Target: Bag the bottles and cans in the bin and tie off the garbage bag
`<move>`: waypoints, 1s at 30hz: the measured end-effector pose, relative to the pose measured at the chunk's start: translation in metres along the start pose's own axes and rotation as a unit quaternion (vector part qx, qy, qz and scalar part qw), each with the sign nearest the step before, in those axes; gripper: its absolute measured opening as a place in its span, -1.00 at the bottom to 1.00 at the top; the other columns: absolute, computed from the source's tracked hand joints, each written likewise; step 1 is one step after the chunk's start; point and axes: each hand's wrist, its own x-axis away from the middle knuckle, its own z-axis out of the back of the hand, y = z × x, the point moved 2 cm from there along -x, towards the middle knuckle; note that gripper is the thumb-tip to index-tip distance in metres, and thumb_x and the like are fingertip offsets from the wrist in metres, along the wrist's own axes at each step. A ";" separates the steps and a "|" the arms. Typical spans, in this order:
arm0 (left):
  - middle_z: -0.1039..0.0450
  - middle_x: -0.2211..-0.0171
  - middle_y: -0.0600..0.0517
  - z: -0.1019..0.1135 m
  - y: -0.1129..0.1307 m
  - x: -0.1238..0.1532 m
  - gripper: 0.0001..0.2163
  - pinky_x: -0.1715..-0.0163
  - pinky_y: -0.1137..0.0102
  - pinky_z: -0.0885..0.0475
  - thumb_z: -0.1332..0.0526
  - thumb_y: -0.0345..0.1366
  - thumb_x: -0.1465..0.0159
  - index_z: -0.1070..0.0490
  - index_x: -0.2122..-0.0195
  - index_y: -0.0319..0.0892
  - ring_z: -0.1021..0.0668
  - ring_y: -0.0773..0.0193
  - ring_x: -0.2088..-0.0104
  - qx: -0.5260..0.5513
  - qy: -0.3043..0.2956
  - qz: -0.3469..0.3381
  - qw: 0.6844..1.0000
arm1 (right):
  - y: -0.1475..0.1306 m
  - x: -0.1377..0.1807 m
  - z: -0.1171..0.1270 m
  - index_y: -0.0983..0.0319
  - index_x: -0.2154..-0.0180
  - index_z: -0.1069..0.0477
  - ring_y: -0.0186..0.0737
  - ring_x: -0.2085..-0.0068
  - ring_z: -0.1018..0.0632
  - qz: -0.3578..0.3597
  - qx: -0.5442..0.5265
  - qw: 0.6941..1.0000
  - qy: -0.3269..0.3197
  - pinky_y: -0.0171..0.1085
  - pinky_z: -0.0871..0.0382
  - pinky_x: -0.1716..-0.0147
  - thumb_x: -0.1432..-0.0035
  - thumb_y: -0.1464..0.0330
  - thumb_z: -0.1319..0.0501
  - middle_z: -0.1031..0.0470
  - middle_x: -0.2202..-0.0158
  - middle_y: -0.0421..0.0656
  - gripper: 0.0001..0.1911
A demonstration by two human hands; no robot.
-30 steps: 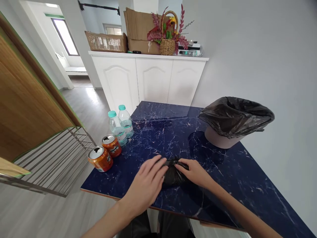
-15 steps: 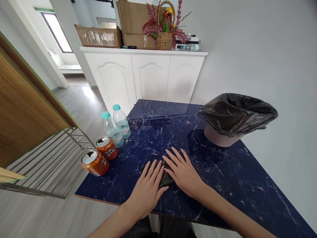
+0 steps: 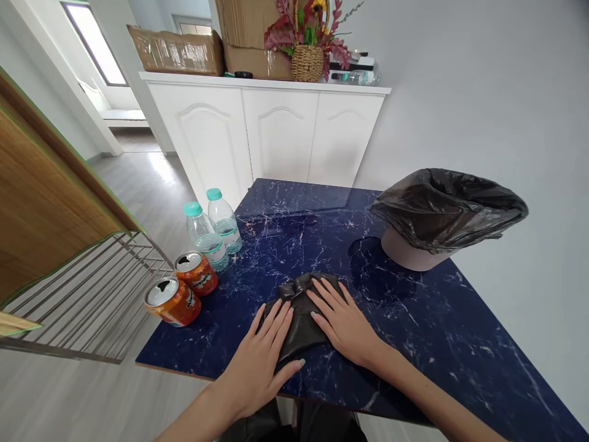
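A crumpled black plastic bag (image 3: pixel 304 325) lies partly spread on the dark blue marble-patterned table (image 3: pixel 294 239), close to its front edge. My left hand (image 3: pixel 263 350) rests flat on the bag's left side, fingers stretched out and thumb apart. On the bag's right side lies my right hand (image 3: pixel 343 322), also flat with fingers extended and grasping nothing. Part of the bag is hidden under both hands. What, if anything, is inside it cannot be seen.
Two orange soda cans (image 3: pixel 172 301) and two clear bottles (image 3: pixel 207 239) with teal caps stand along the table's left edge. A bin (image 3: pixel 407 248) lined with a black bag (image 3: pixel 442 212) stands at the right. Behind is a white cabinet (image 3: pixel 280 129); a metal rack (image 3: pixel 105 294) is left.
The black bag now shows a larger spread-out area between and beyond my hands. My left hand has slid left and slightly nearer, so the hands are farther apart. The view has tilted slightly down.
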 end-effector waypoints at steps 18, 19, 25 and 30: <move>-0.12 -0.52 -0.19 -0.011 0.001 -0.044 -0.43 -0.46 -0.12 -0.16 0.01 -0.06 -0.60 -0.11 -0.50 -0.29 -0.19 -0.15 -0.51 -0.024 0.002 0.023 0.999 | 0.007 -0.039 0.014 0.15 -0.41 -0.23 0.05 -0.42 -0.32 0.046 -0.086 0.995 -0.002 0.20 -0.07 -0.44 -0.56 0.20 -0.01 -0.37 -0.40 0.00 -0.50; -0.12 -0.52 -0.18 -0.016 0.000 -0.041 -0.43 -0.46 -0.13 -0.17 0.03 -0.04 -0.60 -0.11 -0.50 -0.29 -0.19 -0.16 -0.51 -0.025 -0.008 0.024 0.999 | 0.008 -0.038 0.014 0.15 -0.39 -0.26 0.07 -0.38 -0.36 0.041 -0.086 0.995 -0.001 0.19 -0.13 -0.41 -0.55 0.18 -0.03 -0.40 -0.37 0.02 -0.51; -0.06 -0.54 -0.09 -0.019 -0.005 -0.014 -0.40 -0.48 -0.07 -0.13 0.02 -0.07 -0.60 0.09 -0.58 -0.14 -0.09 -0.07 -0.54 0.009 0.000 0.005 1.000 | 0.010 -0.023 0.026 0.16 -0.19 -0.42 0.12 -0.10 -0.53 0.001 -0.105 0.994 -0.028 0.10 -0.39 -0.13 -0.42 0.06 -0.24 -0.55 -0.10 0.04 -0.54; -0.08 -0.54 0.00 0.000 -0.004 0.003 -0.39 -0.51 0.02 -0.14 -0.01 -0.15 -0.60 0.20 -0.59 0.03 -0.12 0.07 -0.53 0.084 -0.007 -0.034 0.996 | 0.000 -0.008 0.033 0.17 0.19 -0.49 0.02 0.09 -0.57 -0.015 -0.145 0.985 -0.087 -0.06 -0.40 0.03 -0.40 0.10 -0.27 -0.60 0.16 -0.06 -0.73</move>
